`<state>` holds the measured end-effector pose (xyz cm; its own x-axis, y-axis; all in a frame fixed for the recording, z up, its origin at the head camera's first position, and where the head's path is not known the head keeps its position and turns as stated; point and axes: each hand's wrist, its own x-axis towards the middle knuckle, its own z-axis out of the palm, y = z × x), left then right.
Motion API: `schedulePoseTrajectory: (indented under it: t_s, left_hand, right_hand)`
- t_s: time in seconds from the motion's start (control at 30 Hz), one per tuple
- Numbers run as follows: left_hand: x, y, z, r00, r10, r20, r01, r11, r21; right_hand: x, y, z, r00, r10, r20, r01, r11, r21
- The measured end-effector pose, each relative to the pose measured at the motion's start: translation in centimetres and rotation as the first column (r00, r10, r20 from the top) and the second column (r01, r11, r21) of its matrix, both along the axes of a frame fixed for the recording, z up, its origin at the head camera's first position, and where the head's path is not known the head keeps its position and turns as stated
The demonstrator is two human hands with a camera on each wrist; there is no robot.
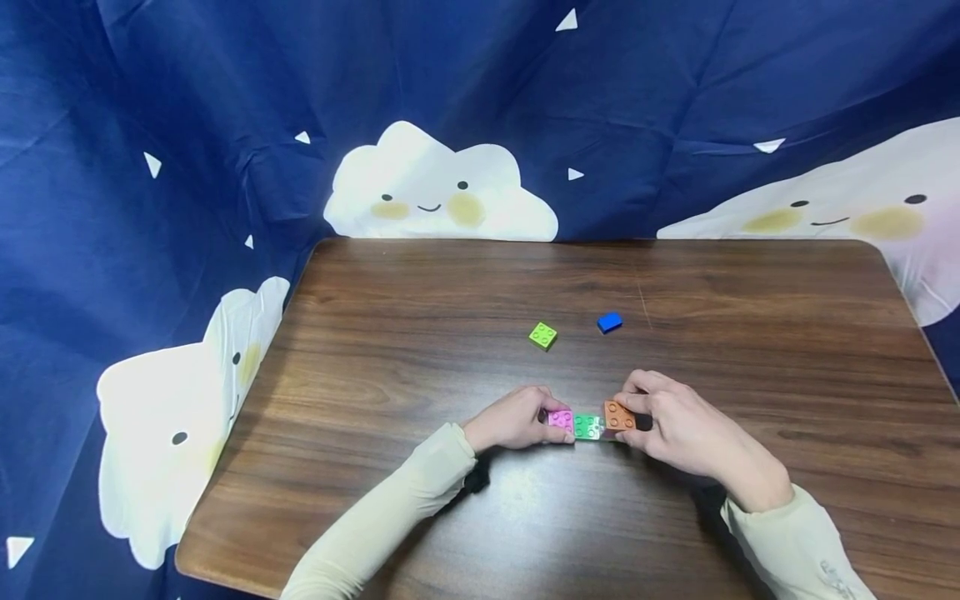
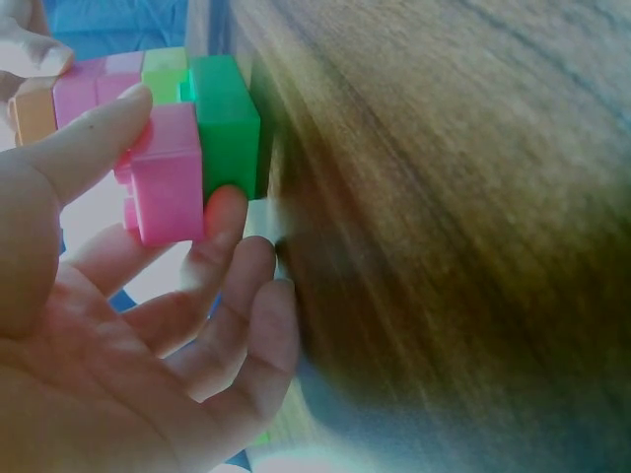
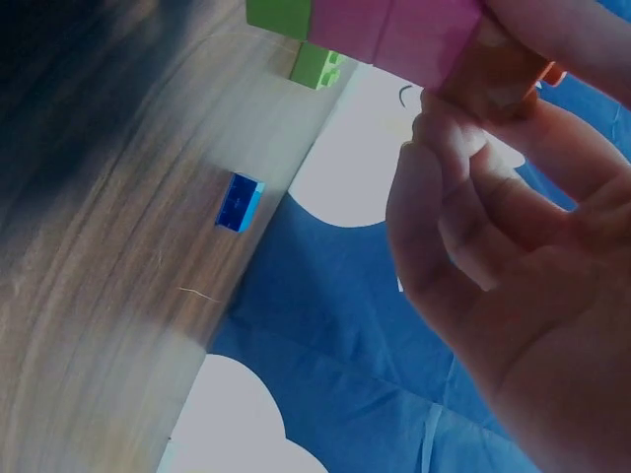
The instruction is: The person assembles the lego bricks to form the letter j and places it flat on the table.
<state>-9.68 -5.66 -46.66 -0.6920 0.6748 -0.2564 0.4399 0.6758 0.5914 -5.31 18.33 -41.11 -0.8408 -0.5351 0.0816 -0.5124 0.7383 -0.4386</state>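
Note:
My left hand (image 1: 517,418) pinches a pink toy building brick (image 1: 559,422) between thumb and fingers. Against it sits a green brick (image 2: 232,128), also visible in the head view between the two hands. My right hand (image 1: 678,425) grips an orange brick (image 1: 619,415) by its sides, studs facing up in the head view. Below the orange brick, pink blocks (image 3: 394,34) and a light green block (image 3: 278,15) line up in a column, seen in the right wrist view. In the left wrist view the column's light green end meets the green brick's studded side.
A lime green brick (image 1: 543,336) with studs up lies on the brown wooden table (image 1: 420,317) beyond the hands. To its right rests a blue piece (image 1: 610,322). A blue curtain (image 1: 615,100) with white clouds hangs along the table's far and left edges.

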Motion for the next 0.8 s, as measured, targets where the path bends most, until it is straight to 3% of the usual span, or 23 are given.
schedulePoseTrajectory:
  t_s: [0.27,0.8]
  left_hand:
    - [0.03,0.01,-0.1,1.0,0.001,0.0,-0.001,1.0,0.004]
    - [0.04,0.06,-0.11,1.0,-0.01,-0.005,0.01,1.0,0.015]
  right_hand:
    - [-0.29,0.12,-0.31,1.0,-0.006,0.023,0.007,0.999,-0.049]
    - [-0.79,-0.06,-0.33,0.999,0.002,0.035,-0.001,1.0,-0.024]
